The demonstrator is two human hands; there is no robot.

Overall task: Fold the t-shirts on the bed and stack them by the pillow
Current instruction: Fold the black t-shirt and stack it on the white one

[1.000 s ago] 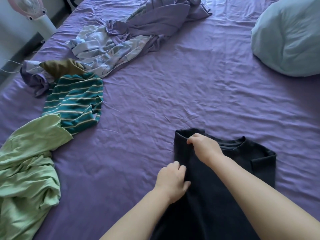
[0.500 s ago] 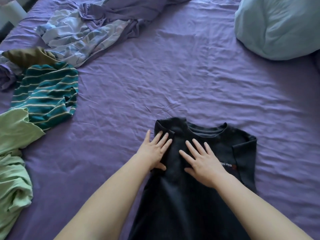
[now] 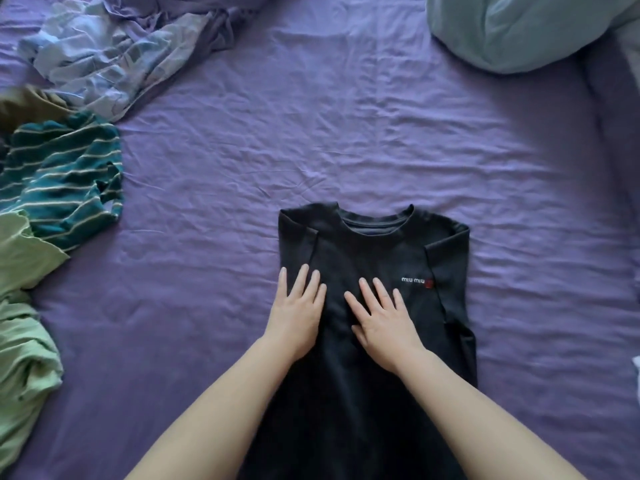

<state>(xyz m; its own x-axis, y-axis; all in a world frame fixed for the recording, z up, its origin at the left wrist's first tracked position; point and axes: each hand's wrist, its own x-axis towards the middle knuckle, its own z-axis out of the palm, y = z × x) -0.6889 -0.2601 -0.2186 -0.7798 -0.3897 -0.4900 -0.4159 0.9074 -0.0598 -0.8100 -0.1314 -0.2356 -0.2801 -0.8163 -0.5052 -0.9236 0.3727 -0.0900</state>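
I press my left hand (image 3: 298, 311) and right hand (image 3: 379, 320), both flat with fingers straight, on the black cotton t-shirt (image 3: 375, 258) near the purple bed's (image 3: 346, 133) near edge, smoothing its tucked-in sleeves so the fold holds.

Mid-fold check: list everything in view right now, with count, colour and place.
black t-shirt: 1, black with small white chest lettering, centre near edge, both sleeves folded in
striped t-shirt: 1, teal with cream stripes, left
green garment: 1, light green, lower left, crumpled
olive garment: 1, olive, left edge
crumpled bedding: 1 heap, pale blue and lilac, top left
pillow: 1, pale teal, top right
bedsheet: 1, purple
left hand: flat on the shirt's left edge
right hand: flat on its chest
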